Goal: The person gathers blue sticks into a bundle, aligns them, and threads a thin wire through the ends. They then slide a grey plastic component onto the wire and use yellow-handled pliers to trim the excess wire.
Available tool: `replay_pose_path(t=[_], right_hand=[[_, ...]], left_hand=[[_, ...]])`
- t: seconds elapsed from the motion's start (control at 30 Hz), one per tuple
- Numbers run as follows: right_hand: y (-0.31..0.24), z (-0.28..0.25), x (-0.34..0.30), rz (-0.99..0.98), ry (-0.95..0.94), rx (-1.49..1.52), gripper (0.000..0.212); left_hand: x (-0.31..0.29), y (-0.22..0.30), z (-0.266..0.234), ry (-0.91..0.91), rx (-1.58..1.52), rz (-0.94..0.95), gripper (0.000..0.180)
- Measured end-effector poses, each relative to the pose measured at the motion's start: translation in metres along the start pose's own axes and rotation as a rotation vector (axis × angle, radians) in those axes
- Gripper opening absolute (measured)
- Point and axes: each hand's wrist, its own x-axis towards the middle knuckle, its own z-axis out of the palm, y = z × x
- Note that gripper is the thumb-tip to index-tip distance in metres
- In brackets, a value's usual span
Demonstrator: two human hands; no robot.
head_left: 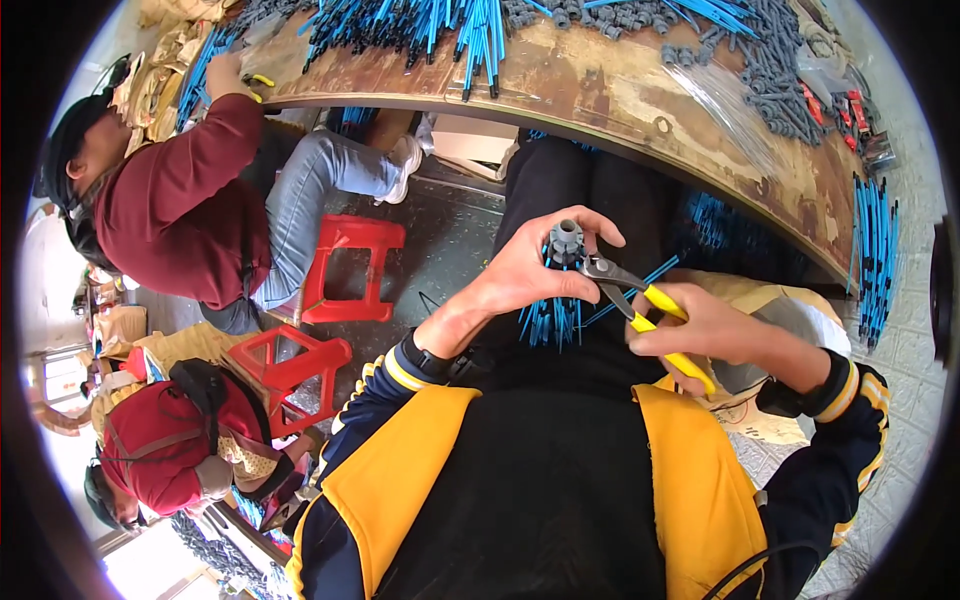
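My left hand (515,268) is closed around a grey ribbed plastic fitting (567,238), its round hollow end facing up. Thin blue sticks (550,324) hang in a bundle below that hand, over my lap; whether they join the fitting is hidden by my fingers. In my right hand (722,322) are pliers with yellow handles (662,300), slightly blurred. Their dark jaws reach the right side of the fitting, close to my left thumb. A few blue sticks slant out beneath the jaws.
A worn wooden table (560,75) ahead bears blue sticks (480,40), grey fittings (785,95) and clear thin strips (735,115). More blue sticks (876,255) stand at its right end. Two people sit at left near red stools (350,270). A paper sack (775,300) stands at right.
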Motion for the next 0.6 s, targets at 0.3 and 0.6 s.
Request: replay_pose_path(t=[0.3,0.6], right_hand=[[-0.016,-0.032,0.002,-0.263,0.169,-0.404,0.030],[-0.010,-0.011,0.005,-0.430,0.532,-0.537,0.031]], left_hand=[[0.002,0.004,0.002,0.144,0.036,-0.009,0.057],[-0.005,0.009,0.008,0.190,0.041,0.038,0.056]])
